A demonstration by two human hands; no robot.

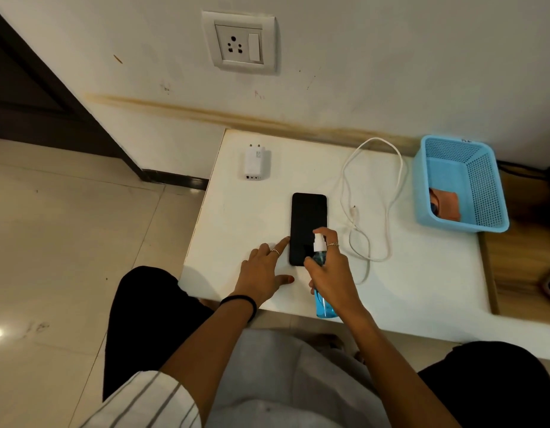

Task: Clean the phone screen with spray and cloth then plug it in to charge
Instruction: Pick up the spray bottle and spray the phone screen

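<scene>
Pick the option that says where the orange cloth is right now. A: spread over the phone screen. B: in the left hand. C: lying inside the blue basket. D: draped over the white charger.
C: the orange cloth lies in the blue basket at the table's right, while the right hand holds the spray bottle over the phone.

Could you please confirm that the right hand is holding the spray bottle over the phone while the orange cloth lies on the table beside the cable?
Not quite: the head view shows the orange cloth inside the blue basket, not on the table. The rest holds: the right hand holds the spray bottle over the phone.
</scene>
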